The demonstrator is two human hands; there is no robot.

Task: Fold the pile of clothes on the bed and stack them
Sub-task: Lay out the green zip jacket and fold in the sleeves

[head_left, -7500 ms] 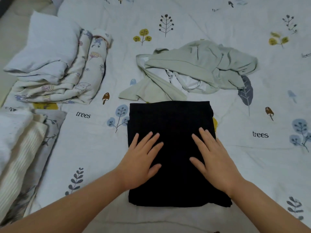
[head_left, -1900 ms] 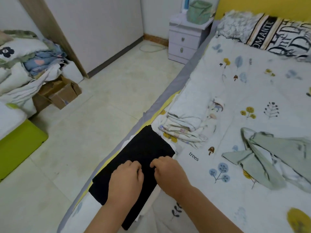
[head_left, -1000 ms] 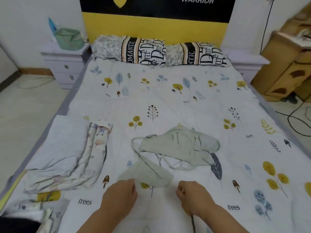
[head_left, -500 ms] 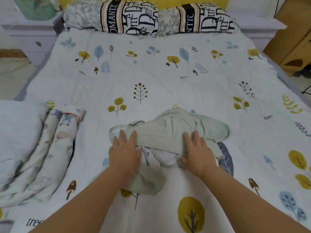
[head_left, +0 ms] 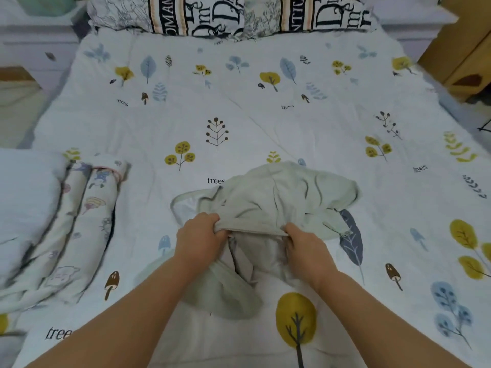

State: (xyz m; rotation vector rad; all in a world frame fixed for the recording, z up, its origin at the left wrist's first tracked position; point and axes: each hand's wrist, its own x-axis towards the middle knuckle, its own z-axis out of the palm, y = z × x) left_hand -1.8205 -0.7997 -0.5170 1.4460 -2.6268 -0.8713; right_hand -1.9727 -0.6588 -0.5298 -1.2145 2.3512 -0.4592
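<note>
Both hands are pinching 1 edge of the crumpled green garment (head_left: 287, 197) mid-bed (head_left: 265, 123): left hand (head_left: 199, 237), right hand (head_left: 305, 245). Folded stack (head_left: 66, 227) sits off left.

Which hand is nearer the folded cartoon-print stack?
Left hand: it grips the pale green garment on the side facing the folded cartoon-print stack; right hand is farther.

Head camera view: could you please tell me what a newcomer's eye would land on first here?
Most striking is the crumpled pale green garment in the middle of the bed, its near edge pinched by the left hand and right hand. Next, the folded printed clothes stacked at the left edge. Bold lettered pillows line the head of the bed.
</note>
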